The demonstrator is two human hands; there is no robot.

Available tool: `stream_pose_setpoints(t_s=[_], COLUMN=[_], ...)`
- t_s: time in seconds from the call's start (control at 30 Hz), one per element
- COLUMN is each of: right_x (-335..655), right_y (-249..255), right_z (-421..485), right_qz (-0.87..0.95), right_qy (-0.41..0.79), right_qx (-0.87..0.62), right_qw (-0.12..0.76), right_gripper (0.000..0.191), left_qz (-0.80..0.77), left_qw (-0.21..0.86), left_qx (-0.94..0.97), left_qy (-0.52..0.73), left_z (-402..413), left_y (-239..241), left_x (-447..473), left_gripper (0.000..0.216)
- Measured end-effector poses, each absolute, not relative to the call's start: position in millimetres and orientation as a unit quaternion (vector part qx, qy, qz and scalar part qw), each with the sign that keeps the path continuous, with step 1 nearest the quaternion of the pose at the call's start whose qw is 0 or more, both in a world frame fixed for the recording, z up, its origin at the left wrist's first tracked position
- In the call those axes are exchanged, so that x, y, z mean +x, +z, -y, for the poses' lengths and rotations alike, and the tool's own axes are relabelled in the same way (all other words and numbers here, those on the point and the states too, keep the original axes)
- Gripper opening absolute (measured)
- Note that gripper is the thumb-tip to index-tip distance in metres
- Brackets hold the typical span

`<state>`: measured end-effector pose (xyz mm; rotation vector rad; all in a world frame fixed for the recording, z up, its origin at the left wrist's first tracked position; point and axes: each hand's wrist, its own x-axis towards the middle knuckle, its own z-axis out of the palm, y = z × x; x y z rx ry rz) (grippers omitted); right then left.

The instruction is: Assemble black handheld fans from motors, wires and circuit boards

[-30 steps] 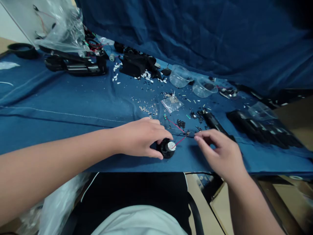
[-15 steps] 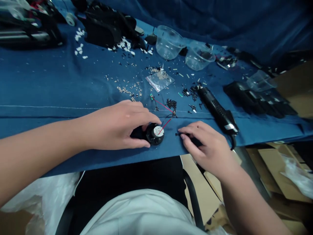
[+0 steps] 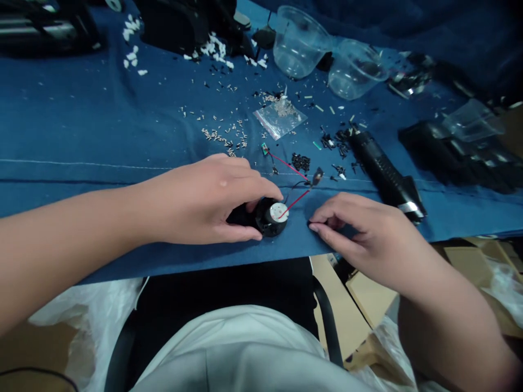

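Observation:
My left hand [image 3: 212, 200] is shut around a round black housing [image 3: 267, 216] with a silver disc end, likely a small motor, on the blue cloth [image 3: 122, 114]. Thin red wires [image 3: 294, 202] run from the disc toward a small dark connector [image 3: 317, 175] and a tiny green circuit board [image 3: 265, 148]. My right hand [image 3: 363, 234] rests just right of the housing, near the cloth's front edge. Its thumb and forefinger are close together. Anything tiny between them is hidden.
A ribbed black handle-shaped part [image 3: 386, 169] lies right of my right hand. Loose screws, a small plastic bag [image 3: 280, 117], clear plastic cups [image 3: 300, 42] and black housings [image 3: 171, 22] are spread beyond. Cardboard [image 3: 339, 305] lies below the table's front edge.
The view has tipped lower, so the table's contents sit higher in the picture. My right hand has come down to the cloth with its fingertips closer together. My left hand still grips the black housing.

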<state>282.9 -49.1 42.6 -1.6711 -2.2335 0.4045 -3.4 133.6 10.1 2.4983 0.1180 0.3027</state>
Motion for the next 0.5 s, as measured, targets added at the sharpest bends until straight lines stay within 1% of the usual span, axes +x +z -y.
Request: stream_pose_setpoints(t_s=[0.07, 0.13, 0.27, 0.4, 0.5], right_x=[282.9, 278.3, 250.8, 210.3, 188.3], right_y=[44.3, 42.9, 30.5, 15.3, 9.2], right_z=[49.9, 53.4, 66.8, 77.2, 76.6], right_qz=[0.779, 0.767, 0.707, 0.637, 0.618], right_qy=[0.146, 0.147, 0.148, 0.141, 0.13], right_qx=[-0.587, -0.596, -0.629, -0.647, -0.65], right_qw=[0.165, 0.188, 0.286, 0.395, 0.423], right_gripper=[0.007, 0.008, 0.006, 0.015, 0.017], left_qz=[-0.042, -0.037, -0.029, -0.029, -0.031], left_qw=[0.304, 0.296, 0.291, 0.298, 0.302], left_qx=[0.945, 0.947, 0.948, 0.947, 0.945], left_qy=[0.117, 0.122, 0.127, 0.116, 0.119], left_z=[-132.7, -131.4, -129.4, -128.7, -128.4], left_y=[11.1, 12.3, 14.5, 15.4, 15.4], left_x=[-3.1, -3.0, -2.6, -1.6, -1.1], left_gripper=[0.049, 0.05, 0.05, 0.048, 0.046])
